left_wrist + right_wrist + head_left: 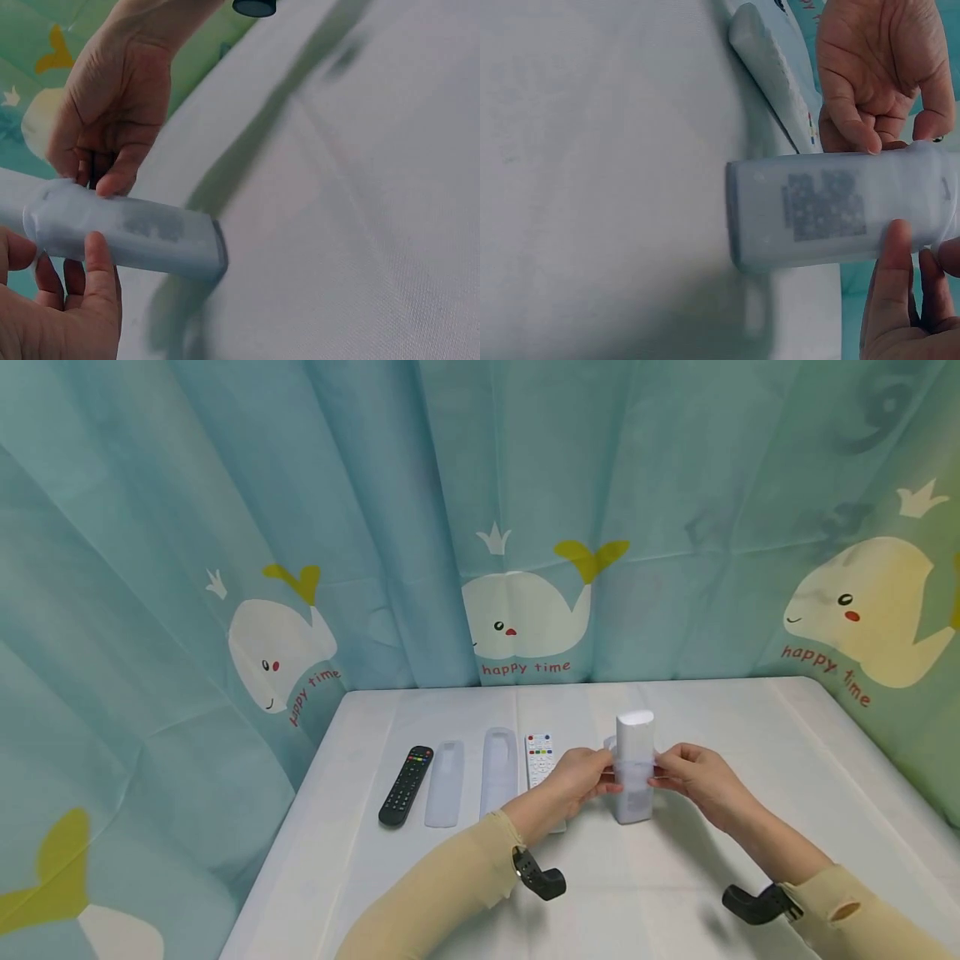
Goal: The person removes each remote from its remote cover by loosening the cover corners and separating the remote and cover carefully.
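A white remote control (635, 732) stands upright, its lower part inside a translucent cover (634, 797). My left hand (581, 777) pinches the cover's rim from the left, and my right hand (697, 778) pinches it from the opposite side. Up close in the right wrist view, dark printing shows through the cover (761, 214), with fingers of the right hand (904, 319) along its lower edge. The left wrist view has the thumb of my left hand (64, 315) against the cover (161, 225). The remote's upper end lies outside both wrist views.
Left of the hands lie a black remote control (406, 786), a small translucent cover (446, 783), a longer cover (498, 768) and another white remote (539, 752), partly behind my left hand. A whale-print curtain (525, 485) hangs behind the white table (750, 718).
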Tool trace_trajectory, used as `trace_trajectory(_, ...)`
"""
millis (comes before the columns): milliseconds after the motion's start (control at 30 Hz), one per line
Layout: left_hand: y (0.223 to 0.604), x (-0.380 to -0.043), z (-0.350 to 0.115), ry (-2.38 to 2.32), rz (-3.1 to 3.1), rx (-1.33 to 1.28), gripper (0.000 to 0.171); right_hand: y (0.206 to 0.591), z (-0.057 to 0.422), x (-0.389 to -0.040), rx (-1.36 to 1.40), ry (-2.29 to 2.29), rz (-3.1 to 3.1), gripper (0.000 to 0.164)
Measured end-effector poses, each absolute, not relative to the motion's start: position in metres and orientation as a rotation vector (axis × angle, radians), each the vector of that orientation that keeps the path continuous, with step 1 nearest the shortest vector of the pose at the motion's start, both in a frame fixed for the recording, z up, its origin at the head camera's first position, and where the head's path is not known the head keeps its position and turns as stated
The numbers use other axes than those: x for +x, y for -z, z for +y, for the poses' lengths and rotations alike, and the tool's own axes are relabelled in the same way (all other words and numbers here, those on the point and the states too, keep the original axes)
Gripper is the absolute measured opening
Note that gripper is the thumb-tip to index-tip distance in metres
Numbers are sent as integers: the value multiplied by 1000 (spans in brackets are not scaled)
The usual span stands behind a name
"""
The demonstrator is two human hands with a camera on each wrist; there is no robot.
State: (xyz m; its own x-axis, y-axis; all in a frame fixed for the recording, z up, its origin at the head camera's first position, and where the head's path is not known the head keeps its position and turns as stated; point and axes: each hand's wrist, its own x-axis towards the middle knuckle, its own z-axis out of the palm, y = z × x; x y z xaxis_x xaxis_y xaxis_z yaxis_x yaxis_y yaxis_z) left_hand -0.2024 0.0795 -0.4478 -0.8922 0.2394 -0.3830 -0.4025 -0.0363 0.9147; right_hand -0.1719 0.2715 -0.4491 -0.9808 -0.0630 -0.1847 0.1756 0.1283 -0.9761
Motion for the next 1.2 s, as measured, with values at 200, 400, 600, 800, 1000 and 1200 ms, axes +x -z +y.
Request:
trace_trajectory(200, 450, -203, 78, -1960, 1806, -126, 18, 453, 271, -170, 91, 1931, 2262, 19)
trace_trajectory(400, 455, -203, 76, -1915, 1807, -123, 26, 457, 271, -168, 122, 1840, 2310, 19)
trace_trajectory(600, 459, -204, 75, -1919, 1791, -112, 27, 459, 271, -167, 135, 1783, 2338, 18)
trace_trajectory(800, 460, -203, 74, -1911, 1800, -116, 28, 462, 272, -165, 100, 1771, 2337, 20)
trace_trajectory(1000, 461, -201, 74, -1900, 1807, -105, 24, 464, 274, -162, 91, 1736, 2343, 23)
trace_trajectory(1200, 464, -200, 75, -1984, 1765, -137, 22, 466, 272, -163, 100, 1758, 2336, 21)
